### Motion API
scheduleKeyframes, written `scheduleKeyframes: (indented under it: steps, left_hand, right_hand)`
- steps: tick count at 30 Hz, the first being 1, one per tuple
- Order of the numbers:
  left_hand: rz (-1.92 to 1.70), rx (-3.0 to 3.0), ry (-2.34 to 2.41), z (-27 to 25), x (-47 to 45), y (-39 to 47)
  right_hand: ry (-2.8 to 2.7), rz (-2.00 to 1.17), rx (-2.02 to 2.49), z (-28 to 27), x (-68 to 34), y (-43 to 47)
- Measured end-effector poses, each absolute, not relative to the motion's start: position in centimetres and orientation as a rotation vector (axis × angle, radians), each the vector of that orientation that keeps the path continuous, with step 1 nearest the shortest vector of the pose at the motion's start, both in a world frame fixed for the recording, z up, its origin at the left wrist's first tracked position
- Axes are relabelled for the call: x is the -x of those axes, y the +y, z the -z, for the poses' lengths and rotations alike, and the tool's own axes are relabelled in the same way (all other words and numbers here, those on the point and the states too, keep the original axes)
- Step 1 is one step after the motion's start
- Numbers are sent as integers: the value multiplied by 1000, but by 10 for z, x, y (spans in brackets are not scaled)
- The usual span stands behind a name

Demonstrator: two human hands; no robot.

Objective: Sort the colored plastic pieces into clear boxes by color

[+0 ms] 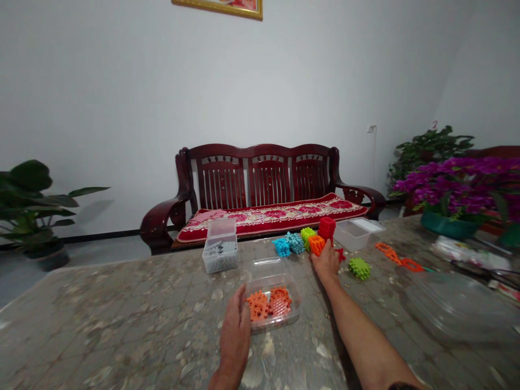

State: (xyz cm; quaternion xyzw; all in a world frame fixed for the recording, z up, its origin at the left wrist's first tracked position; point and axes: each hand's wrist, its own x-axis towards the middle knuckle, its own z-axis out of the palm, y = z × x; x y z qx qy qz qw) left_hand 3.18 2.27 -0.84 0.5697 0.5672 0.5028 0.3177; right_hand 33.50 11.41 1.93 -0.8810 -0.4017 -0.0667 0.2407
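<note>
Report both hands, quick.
Left hand: against the clear container; grip cannot be told.
Right hand: at the orange pieces; grip hidden.

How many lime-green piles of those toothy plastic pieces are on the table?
2. One green pile sits between the blue stacks and the orange stack; the other green pile lies right of the right hand. More could be hidden behind the hand.

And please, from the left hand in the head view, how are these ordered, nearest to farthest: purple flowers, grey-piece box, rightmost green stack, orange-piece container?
1. Orange-piece container, beside the left hand.
2. Grey-piece box, beyond that hand.
3. Rightmost green stack, right of the right hand.
4. Purple flowers, far right.
</note>
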Motion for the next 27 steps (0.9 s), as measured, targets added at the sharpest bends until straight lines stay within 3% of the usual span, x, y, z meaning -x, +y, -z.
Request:
scheduleKeyframes:
  steps: [27]
  left_hand:
    - [-1276,-1518,1498,3,-32,24]
  right_hand:
    - [-1241,129,2312,-7,-340,90]
